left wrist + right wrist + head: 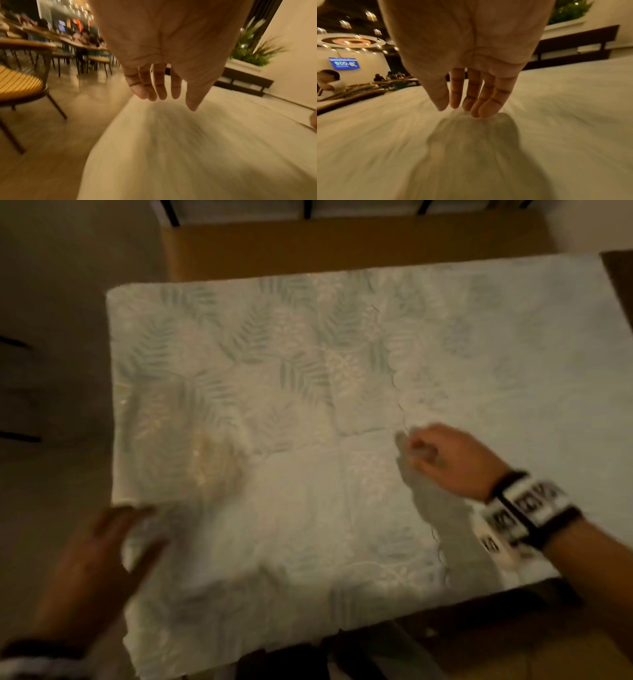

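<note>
Head view lays out a pale leaf-patterned cloth spread flat over a brown table, covering most of it. A scalloped edge of an overlying layer runs down the cloth's right part. The right hand, wearing a black-and-white patterned wristband, sits at that edge with fingers bent towards the thumb. The left hand is a blur at the cloth's near left border.

Left wrist view adds what the blur hides: that hand is released, with its fingers straight and together just above the cloth. Right wrist view shows the right fingertips down on the fabric with the thumb close beside the forefinger. Whether they pinch the cloth cannot be told.

Only the wrist views show the room: a slatted chair, a pale glossy floor, green plants in a planter, a blue wall screen and seated people.
</note>
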Motion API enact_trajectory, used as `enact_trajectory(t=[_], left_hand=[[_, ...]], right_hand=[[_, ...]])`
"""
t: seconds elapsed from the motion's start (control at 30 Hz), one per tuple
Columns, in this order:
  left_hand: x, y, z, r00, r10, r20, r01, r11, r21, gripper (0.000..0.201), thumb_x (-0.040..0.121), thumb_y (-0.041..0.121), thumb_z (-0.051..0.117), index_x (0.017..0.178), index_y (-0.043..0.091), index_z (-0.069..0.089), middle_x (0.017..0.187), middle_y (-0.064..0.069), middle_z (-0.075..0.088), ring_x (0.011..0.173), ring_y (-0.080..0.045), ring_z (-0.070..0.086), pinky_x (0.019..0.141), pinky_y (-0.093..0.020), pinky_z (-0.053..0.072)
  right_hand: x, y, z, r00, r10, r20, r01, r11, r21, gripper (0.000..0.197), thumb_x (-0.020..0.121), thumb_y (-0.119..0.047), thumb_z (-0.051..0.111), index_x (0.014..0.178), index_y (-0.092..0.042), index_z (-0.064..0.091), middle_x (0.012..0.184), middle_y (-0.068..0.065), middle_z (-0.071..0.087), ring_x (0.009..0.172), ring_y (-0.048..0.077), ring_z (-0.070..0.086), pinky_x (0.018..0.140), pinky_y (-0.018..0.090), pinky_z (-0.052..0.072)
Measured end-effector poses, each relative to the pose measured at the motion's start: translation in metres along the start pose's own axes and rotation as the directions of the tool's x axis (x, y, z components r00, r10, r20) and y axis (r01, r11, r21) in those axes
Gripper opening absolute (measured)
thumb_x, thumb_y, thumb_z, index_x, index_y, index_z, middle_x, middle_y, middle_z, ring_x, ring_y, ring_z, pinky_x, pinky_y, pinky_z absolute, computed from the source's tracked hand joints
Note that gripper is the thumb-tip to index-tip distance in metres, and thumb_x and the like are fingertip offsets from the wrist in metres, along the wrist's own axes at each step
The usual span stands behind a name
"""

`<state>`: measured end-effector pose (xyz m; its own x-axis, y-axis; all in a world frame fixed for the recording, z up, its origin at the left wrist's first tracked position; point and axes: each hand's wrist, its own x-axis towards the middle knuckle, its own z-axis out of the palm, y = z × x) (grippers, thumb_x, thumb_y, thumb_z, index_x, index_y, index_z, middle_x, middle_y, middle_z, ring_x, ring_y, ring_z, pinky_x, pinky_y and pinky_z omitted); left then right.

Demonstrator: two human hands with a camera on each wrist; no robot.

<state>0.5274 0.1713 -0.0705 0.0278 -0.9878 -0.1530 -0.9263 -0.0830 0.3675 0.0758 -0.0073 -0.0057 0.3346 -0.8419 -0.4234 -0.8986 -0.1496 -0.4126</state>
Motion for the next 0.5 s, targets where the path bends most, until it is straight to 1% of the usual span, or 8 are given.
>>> enact_trajectory(t=[0.03,0.07,0.1,0.17,0.23,0.3,0.37,0.5], left_hand=[[-0.038,0.031,-0.005,0.990,-0.103,0.093,0.107,0.993,-0.045,0.054,0.073,0.057,0.062,0.119,0.029,0.064,0.117,-0.003,0.060,0.090,-0.023,0.061,0.078,-0.038,0.053],[-0.055,0.041,-0.027,0.966,-0.096,0.238,0.119,0.989,-0.082,0.056,0.073,0.059,0.062,0.119,0.028,0.064,0.114,-0.001,0.060,0.090,-0.022,0.060,0.080,-0.033,0.051],[-0.081,0.056,-0.010,0.970,-0.001,0.244,0.020,0.997,-0.076,0.058,0.072,0.062,0.061,0.120,0.030,0.062,0.114,0.002,0.059,0.091,-0.020,0.059,0.080,-0.029,0.049],[-0.123,0.065,0.012,0.969,0.083,0.235,-0.086,0.996,0.001,0.057,0.071,0.061,0.059,0.120,0.032,0.057,0.115,0.006,0.053,0.092,-0.017,0.052,0.077,-0.029,0.053],[-0.126,0.073,0.021,0.988,0.079,0.131,-0.081,0.997,0.003,0.045,0.074,0.050,0.057,0.113,0.029,0.057,0.111,0.007,0.050,0.089,-0.017,0.048,0.070,-0.030,0.055],[-0.132,0.080,0.024,0.988,0.088,0.128,-0.091,0.996,0.016,0.033,0.075,0.038,0.068,0.104,0.026,0.061,0.107,0.007,0.052,0.087,-0.016,0.049,0.069,-0.026,0.052],[-0.136,0.073,0.033,0.981,0.116,0.157,-0.128,0.989,0.072,0.031,0.071,0.028,0.082,0.097,0.025,0.065,0.103,0.007,0.058,0.085,-0.015,0.054,0.068,-0.027,0.055],[-0.140,0.064,0.029,0.981,0.105,0.164,-0.127,0.984,0.126,0.008,0.084,0.033,0.060,0.088,0.026,0.063,0.090,0.007,0.062,0.078,-0.016,0.055,0.063,-0.031,0.055]], right_hand=[[-0.031,0.017,0.019,0.999,0.034,0.032,-0.035,0.999,0.042,0.059,0.085,-0.072,0.047,0.106,-0.020,0.066,0.096,-0.009,0.058,0.085,0.013,0.061,0.082,0.034,0.054],[-0.061,0.032,0.036,0.995,0.076,0.065,-0.079,0.995,0.054,0.068,0.080,-0.085,0.041,0.110,-0.028,0.062,0.100,-0.016,0.052,0.089,0.006,0.058,0.086,0.028,0.052],[-0.086,0.046,0.052,0.994,0.067,0.084,-0.071,0.996,0.052,0.069,0.076,-0.090,0.037,0.112,-0.035,0.059,0.105,-0.019,0.048,0.097,0.004,0.056,0.091,0.026,0.051],[-0.126,0.056,0.072,0.988,0.034,0.148,-0.036,0.999,0.008,0.062,0.074,-0.088,0.046,0.117,-0.044,0.053,0.116,-0.018,0.046,0.112,0.009,0.050,0.099,0.030,0.048],[-0.150,0.055,0.083,0.983,-0.006,0.182,0.012,0.999,-0.035,0.067,0.072,-0.080,0.058,0.127,-0.042,0.051,0.125,-0.014,0.046,0.117,0.014,0.047,0.101,0.033,0.047],[-0.163,0.051,0.090,0.978,-0.049,0.205,0.079,0.987,-0.142,0.075,0.068,-0.071,0.073,0.132,-0.037,0.052,0.128,-0.007,0.050,0.113,0.019,0.051,0.096,0.035,0.053],[-0.167,0.052,0.101,0.969,-0.107,0.223,0.162,0.957,-0.242,0.080,0.059,-0.066,0.084,0.127,-0.035,0.058,0.123,-0.005,0.059,0.102,0.020,0.060,0.083,0.033,0.061],[-0.168,0.044,0.112,0.960,-0.167,0.225,0.234,0.920,-0.314,0.062,0.053,-0.048,0.096,0.107,-0.034,0.070,0.103,-0.008,0.073,0.084,0.013,0.069,0.066,0.023,0.061]])
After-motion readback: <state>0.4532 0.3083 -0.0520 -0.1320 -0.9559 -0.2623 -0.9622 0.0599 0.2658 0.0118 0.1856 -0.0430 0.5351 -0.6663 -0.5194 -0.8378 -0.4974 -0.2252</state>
